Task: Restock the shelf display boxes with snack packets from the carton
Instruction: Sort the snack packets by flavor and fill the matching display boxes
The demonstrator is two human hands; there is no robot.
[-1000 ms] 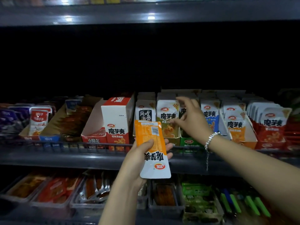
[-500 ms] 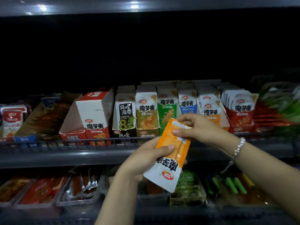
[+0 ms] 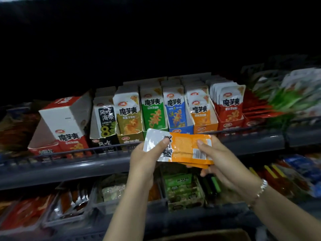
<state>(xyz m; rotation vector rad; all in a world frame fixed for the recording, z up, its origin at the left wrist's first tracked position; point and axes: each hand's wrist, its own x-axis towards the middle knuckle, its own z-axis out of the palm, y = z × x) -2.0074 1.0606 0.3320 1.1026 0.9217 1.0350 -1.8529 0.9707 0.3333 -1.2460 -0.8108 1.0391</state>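
Head: both hands — left hand (image 3: 145,159), right hand (image 3: 218,160) — grip orange packets (image 3: 184,147).

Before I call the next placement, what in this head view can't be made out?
- How many orange packets the left hand and right hand hold: edges overlap.
- Room left in the orange display box: its front packets hide the depth.
- Goods far right: motion blur.
- Carton: cut off by the bottom edge.
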